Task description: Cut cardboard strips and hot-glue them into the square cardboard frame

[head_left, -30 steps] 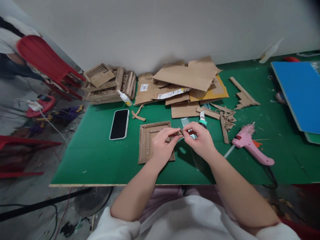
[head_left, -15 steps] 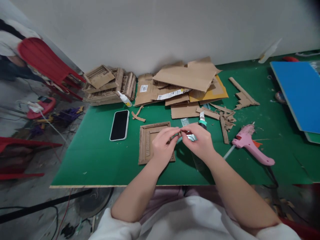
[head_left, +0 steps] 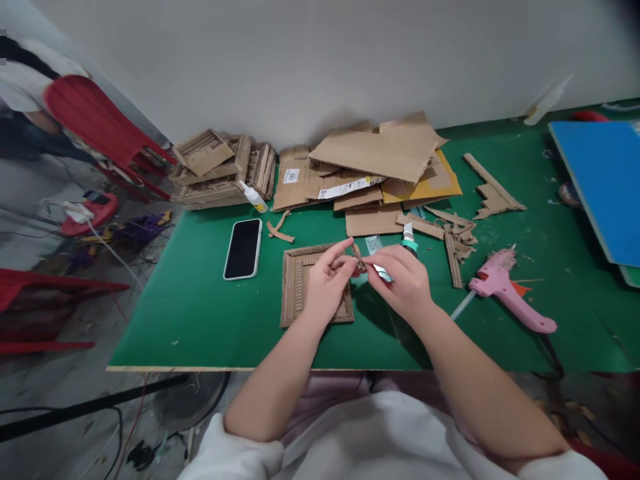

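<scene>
Between my two hands is a small strip of corrugated cardboard, held above the green table. My left hand pinches it between thumb and fingers, over the right part of a square cardboard frame. From the other side my right hand closes its fingertips on the strip's lower end. Ridged strips line part of the frame's inside. Just behind my right hand a cutter with a green collar shows its upper end; the rest is hidden. Beside it lies a transparent ruler, partly covered.
A phone lies left of the frame. Farther back are a glue bottle, stacked cardboard frames and cardboard sheets. Scraps, a pink glue gun and a blue board are on the right. A person sits far left.
The strip has turned more upright and shows more clearly between my fingers. My left index finger has lifted. The whole view has shifted slightly, so table items appear farther right.
</scene>
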Available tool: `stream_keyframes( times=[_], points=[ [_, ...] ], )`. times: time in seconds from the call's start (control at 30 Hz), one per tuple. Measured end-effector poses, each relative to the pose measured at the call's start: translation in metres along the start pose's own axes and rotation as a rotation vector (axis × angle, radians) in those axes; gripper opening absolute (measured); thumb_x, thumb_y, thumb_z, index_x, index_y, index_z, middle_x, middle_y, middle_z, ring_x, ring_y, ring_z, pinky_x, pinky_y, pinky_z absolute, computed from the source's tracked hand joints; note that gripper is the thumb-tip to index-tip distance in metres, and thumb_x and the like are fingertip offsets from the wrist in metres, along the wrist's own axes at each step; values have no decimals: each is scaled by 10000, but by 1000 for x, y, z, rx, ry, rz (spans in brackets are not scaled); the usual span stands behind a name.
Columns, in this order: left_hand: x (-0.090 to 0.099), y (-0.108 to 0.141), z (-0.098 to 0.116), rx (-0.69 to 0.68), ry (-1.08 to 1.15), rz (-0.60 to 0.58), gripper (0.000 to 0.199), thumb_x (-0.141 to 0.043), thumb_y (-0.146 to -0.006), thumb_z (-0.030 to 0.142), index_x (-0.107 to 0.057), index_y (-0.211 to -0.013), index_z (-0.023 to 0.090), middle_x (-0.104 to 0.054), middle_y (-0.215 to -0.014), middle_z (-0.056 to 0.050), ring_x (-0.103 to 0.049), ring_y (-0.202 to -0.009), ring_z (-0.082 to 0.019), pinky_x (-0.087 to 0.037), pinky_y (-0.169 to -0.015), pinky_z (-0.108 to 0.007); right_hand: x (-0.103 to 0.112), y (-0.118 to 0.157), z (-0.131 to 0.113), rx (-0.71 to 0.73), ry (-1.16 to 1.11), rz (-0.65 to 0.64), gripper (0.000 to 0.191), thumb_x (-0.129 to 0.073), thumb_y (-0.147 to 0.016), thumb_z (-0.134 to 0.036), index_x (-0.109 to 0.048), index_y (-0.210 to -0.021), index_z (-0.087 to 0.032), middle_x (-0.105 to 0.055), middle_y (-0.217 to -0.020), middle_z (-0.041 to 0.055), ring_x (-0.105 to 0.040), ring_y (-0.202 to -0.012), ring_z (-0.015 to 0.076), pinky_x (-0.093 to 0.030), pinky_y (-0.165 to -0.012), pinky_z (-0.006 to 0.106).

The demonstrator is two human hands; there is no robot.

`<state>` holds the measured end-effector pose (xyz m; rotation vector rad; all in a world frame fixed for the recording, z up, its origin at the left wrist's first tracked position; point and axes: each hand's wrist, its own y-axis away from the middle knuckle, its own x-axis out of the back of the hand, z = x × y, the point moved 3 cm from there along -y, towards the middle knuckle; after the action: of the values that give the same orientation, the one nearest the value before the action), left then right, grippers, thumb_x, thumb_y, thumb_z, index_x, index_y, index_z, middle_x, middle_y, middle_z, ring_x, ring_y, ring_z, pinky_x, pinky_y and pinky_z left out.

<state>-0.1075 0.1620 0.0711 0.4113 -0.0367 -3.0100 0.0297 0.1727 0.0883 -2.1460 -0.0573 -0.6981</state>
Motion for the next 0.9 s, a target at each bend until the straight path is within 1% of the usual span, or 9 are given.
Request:
stream_keyframes(
  times=[0.13, 0.23, 0.33, 0.57, 0.67, 0.77, 0.9],
  points=[
    [-1, -1, 0, 22, 106, -12, 460, -677, -703, 234, -547, -1144, 232, -546, -669, 50, -555, -608, -62, -521, -652, -212, -1, -1, 0, -36, -18, 10, 171, -549, -753, -128, -613, -888, -213, -633, -825, 51, -577, -782, 142, -507, -713, 291],
    [-1, -1, 1, 23, 97, -19, 439, -672, -704, 228, -558, -1128, 233, -514, -658, 54, -542, -593, -58, -528, -628, -208, -2, -2, 0, -60, -29, 8, 159, -547, -759, -138, -618, -878, -216, -638, -831, 51, -583, -788, 147, -509, -720, 304],
    [1, -2, 1, -13, 59, -11, 428, -675, -698, 227, -569, -1113, 237, -519, -674, 46, -542, -590, -60, -527, -597, -197, -1, -3, 0, -65, -27, -20, 154, -547, -764, -157, -624, -883, -218, -642, -834, 49, -583, -790, 151, -507, -724, 313],
    [4, -1, 2, -144, -88, 40, 413, -680, -688, 207, -594, -1088, 266, -585, -739, 33, -574, -627, -64, -524, -609, -188, -1, -4, 1, -67, -61, -50, 160, -551, -769, -155, -626, -901, -205, -651, -832, 47, -579, -782, 142, -499, -720, 302],
    [5, 2, 3, -193, -192, 66, 409, -673, -700, 225, -593, -1099, 265, -612, -759, 19, -594, -637, -77, -525, -605, -192, -2, -4, 2, -67, -57, -51, 150, -550, -772, -161, -628, -892, -205, -655, -826, 45, -582, -769, 142, -496, -709, 301],
    [6, 4, 4, -241, -307, 84, 405, -655, -724, 248, -585, -1122, 251, -635, -795, -2, -611, -689, -100, -531, -645, -216, -2, -3, 3, -73, -57, -61, 135, -539, -781, -171, -629, -875, -208, -660, -827, 42, -585, -765, 141, -495, -709, 300],
    [7, 5, 4, -279, -371, 76, 404, -638, -742, 259, -575, -1142, 253, -644, -822, -4, -617, -725, -111, -533, -689, -239, -2, -3, 3, -90, -68, -95, 137, -521, -796, -176, -628, -876, -208, -662, -839, 41, -588, -778, 140, -491, -722, 301]
  ],
)
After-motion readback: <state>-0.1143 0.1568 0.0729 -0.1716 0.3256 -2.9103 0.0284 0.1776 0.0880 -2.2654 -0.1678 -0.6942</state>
